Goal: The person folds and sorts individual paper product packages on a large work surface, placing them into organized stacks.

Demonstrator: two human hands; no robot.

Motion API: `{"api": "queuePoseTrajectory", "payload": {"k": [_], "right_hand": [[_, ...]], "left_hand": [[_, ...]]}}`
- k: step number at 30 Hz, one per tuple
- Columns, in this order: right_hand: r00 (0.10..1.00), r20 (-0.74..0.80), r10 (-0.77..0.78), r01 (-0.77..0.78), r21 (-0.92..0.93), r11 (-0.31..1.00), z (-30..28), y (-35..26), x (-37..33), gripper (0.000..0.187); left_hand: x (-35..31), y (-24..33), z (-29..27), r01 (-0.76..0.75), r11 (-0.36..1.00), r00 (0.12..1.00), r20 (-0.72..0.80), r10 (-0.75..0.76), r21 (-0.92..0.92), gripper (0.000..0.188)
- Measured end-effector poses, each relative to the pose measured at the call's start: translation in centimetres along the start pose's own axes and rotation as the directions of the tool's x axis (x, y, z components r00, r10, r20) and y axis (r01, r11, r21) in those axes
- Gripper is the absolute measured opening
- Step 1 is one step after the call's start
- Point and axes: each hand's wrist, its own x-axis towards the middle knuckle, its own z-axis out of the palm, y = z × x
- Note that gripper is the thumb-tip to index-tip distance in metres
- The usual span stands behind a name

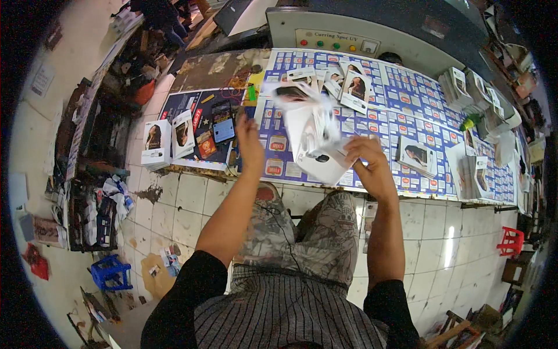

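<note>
My right hand (372, 163) pinches the right edge of a white printed card (326, 166), which carries a dark product picture near its lower end. Above that card, more white printed cards (302, 96) are smeared by motion, so how many there are and whether they touch it cannot be made out. To the left of them, my left hand (251, 145) is raised over the table's front edge, fingers extended and somewhat blurred, with nothing visible in it. It is close to a phone (223, 121) with a lit screen.
White printed cards (356, 90) lie spread at the table's back. Stacks stand at the left (156, 142), at the right front (417, 156) and far right (456, 87). Blue printed sheets (372, 125) cover the table. Behind it is a grey machine (401, 49). A blue stool (110, 272) stands lower left.
</note>
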Motion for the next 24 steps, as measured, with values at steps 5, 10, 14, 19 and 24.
{"api": "queuePoseTrajectory", "payload": {"k": [5, 10, 14, 19, 24], "right_hand": [[0.986, 0.013, -0.168, 0.145, -0.574, 0.806, -0.1, 0.3, 0.2, 0.014], [0.994, 0.0, -0.107, 0.083, -0.625, 0.776, 2.4, 6.0, -0.5, 0.014], [0.993, -0.023, -0.118, 0.081, -0.593, 0.801, 3.8, 5.8, 1.1, 0.014], [0.999, 0.039, 0.025, -0.024, -0.002, 1.0, 7.0, 8.1, 1.5, 0.042], [0.978, 0.206, 0.045, 0.07, -0.517, 0.853, 10.2, 10.0, 0.5, 0.07]], "left_hand": [[2.1, 1.5, -3.4, -0.005, 0.989, 0.946, -0.32, -0.043, -0.148, 0.044], [-2.6, 3.3, -1.3, -0.48, 0.693, 0.877, 0.302, 0.373, 0.538, 0.052], [-9.0, 2.2, 1.6, -0.833, 0.242, 0.477, 0.868, -0.14, 0.497, 0.059], [-7.6, -3.3, 0.8, -0.798, 0.354, 0.436, 0.873, -0.219, 0.487, 0.06], [-5.1, -4.3, 0.6, -0.84, 0.347, 0.385, 0.909, -0.159, 0.417, 0.065]]}}
